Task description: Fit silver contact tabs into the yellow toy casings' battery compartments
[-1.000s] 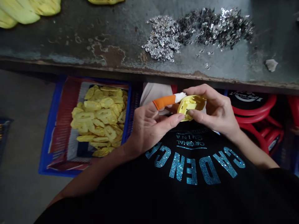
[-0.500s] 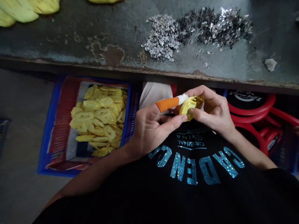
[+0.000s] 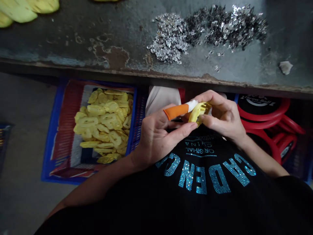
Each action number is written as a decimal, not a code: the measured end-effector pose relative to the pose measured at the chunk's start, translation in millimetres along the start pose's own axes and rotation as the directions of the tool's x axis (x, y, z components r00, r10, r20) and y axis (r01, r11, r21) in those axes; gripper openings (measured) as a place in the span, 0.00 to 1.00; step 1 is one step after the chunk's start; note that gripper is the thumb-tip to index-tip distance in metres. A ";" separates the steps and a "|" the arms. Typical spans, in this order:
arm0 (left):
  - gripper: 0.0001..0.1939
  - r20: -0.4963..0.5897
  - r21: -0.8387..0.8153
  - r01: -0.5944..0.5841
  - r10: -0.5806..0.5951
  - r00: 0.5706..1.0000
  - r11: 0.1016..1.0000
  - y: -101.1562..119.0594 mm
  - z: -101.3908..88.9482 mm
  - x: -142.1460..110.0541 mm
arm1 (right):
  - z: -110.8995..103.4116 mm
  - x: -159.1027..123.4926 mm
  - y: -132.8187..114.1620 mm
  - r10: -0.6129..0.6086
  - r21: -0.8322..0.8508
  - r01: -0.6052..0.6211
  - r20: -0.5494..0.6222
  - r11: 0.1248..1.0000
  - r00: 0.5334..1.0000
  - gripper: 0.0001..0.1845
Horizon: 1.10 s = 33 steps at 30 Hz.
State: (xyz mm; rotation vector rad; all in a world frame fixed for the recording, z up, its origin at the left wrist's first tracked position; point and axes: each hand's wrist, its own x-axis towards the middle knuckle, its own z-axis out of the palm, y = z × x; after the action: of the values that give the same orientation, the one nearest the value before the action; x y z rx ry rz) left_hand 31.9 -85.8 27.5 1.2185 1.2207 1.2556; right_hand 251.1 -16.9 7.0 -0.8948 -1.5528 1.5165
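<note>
Both hands hold one yellow plastic shell (image 3: 195,112) in front of the chest, below the bench edge. My left hand (image 3: 162,130) pinches its left end between thumb and fingers; an orange sleeve with a white tip (image 3: 177,111) covers one finger. My right hand (image 3: 222,116) grips the other end, its thumb pressed at the shell's inner side and its fingers curled behind. The shell is tilted, with thin ribs showing along its upper edge. Whether a small part sits inside it is hidden by the fingers.
On the metal bench (image 3: 137,39) lies a heap of small shiny metal pieces (image 3: 171,39), with yellow parts (image 3: 22,9) at far left. Below stands a blue crate (image 3: 49,143) of yellow plastic pieces (image 3: 105,124). Red-rimmed black discs (image 3: 261,107) lie at the right.
The yellow shell has been tipped so its hollow side shows less. My left hand has shifted slightly right with it, and both hands keep their grip.
</note>
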 end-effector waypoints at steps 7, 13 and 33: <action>0.15 0.008 -0.011 0.019 -0.019 1.000 1.000 3.6 0.2 0.8 | 1.9 0.2 -1.7 0.036 0.023 -0.036 -0.003 0.999 0.999 0.16; 0.14 0.035 0.019 -0.011 0.010 0.999 1.000 0.7 -4.1 0.8 | 1.0 0.7 0.2 0.072 0.147 -0.080 0.055 0.986 0.996 0.21; 0.10 0.003 0.065 -0.025 0.025 1.000 0.998 7.4 -2.5 0.8 | 1.3 4.0 -2.1 0.058 0.107 -0.062 0.038 0.992 0.998 0.19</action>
State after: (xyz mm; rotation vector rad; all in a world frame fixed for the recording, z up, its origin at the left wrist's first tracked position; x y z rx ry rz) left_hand 29.5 -85.3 34.9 1.2857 1.2568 1.2409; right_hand 248.2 -14.0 9.3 -0.8646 -1.4649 1.6504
